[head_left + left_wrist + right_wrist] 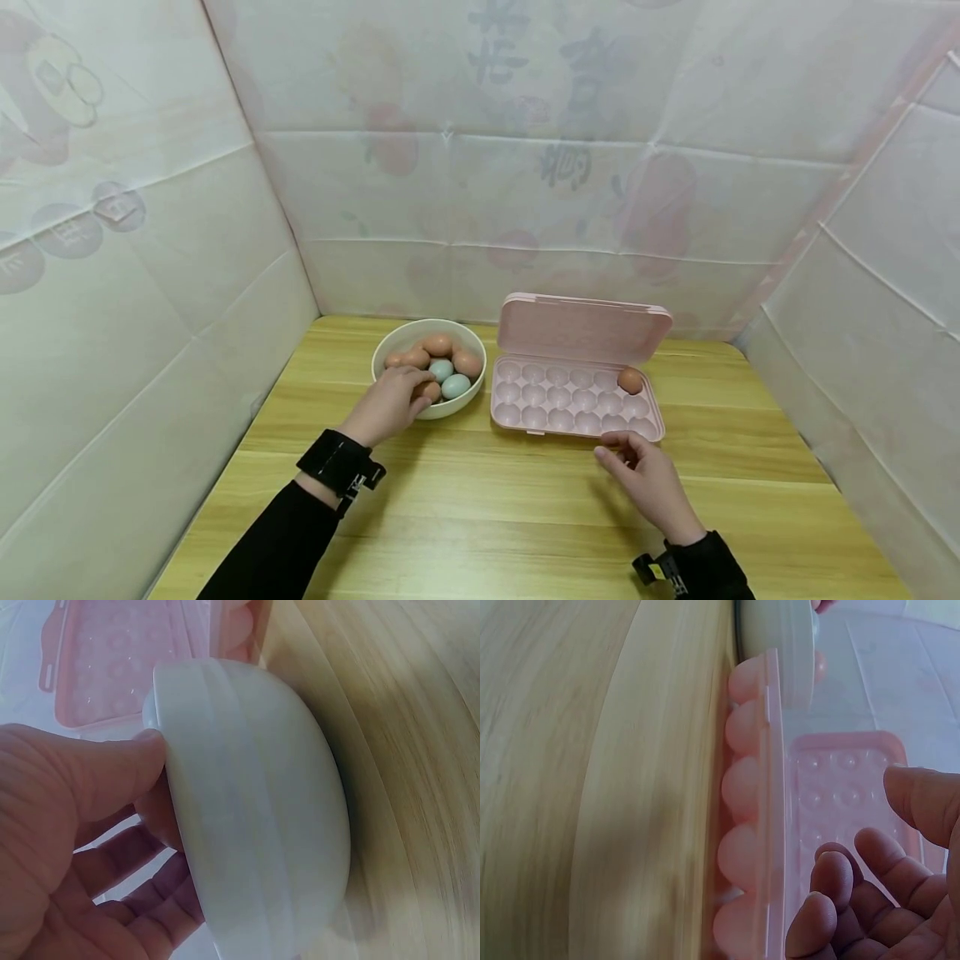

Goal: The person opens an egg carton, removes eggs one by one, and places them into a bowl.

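A white bowl (429, 412) of brown and pale blue-green eggs stands at the back of the table. My left hand (385, 406) reaches over its near left rim, fingers and thumb around a brown egg (429, 392). In the left wrist view, that egg (156, 814) shows partly between thumb and fingers, the rest behind the bowl wall (247, 810). Right of the bowl lies a pink egg box (572, 398), lid raised, one brown egg (630, 381) in its back right cup. By its front edge, my right hand (651, 483) hovers empty, fingers loosely bent.
The raised pink lid (581, 329) leans back behind the cups. Pale printed cloth walls (525, 208) enclose the wooden table (480, 517) at the back and both sides. Two pale blue-green eggs (456, 386) sit among the brown ones in the bowl.
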